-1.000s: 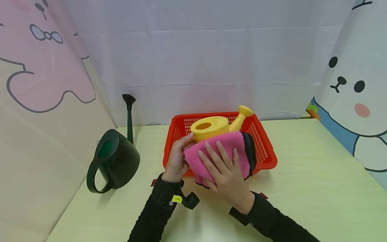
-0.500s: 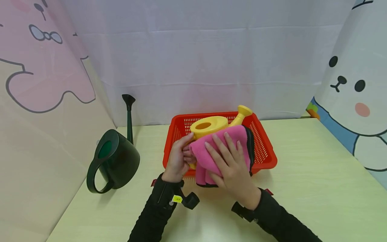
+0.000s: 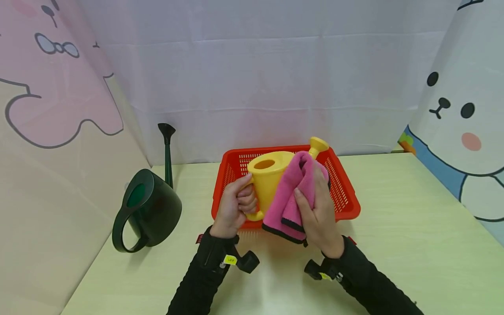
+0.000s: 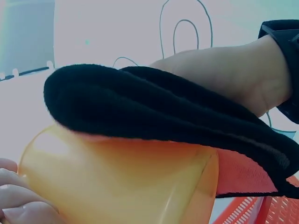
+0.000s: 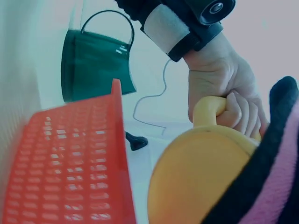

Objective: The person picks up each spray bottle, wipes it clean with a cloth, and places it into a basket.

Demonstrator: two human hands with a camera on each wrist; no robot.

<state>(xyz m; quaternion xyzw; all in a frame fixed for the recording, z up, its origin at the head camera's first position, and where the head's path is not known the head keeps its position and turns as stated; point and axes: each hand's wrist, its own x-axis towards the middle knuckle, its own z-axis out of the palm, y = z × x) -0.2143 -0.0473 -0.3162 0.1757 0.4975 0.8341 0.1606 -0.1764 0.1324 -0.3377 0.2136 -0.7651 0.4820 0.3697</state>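
My left hand (image 3: 234, 205) grips the handle of a yellow watering can (image 3: 271, 179), its fingers curled round it; the right wrist view also shows this grip on the watering can (image 5: 196, 172). The can is held up over a red basket, its spout pointing back right. My right hand (image 3: 320, 214) holds a folded pink cloth (image 3: 285, 205) with black edging against the can's right side. In the left wrist view the cloth (image 4: 140, 107) lies along the can's body, partly hiding it, with the right hand (image 4: 224, 74) behind it.
The red perforated basket (image 3: 348, 205) stands on the pale table (image 3: 393, 218) near the white back curtain (image 3: 252, 87). A dark green watering can (image 3: 157, 214) with a long spout stands at the left, beside the side curtain.
My right hand has moved the cloth from the can's front to its right side, uncovering the front, and its fingers have closed round the cloth. The left hand stays on the handle.
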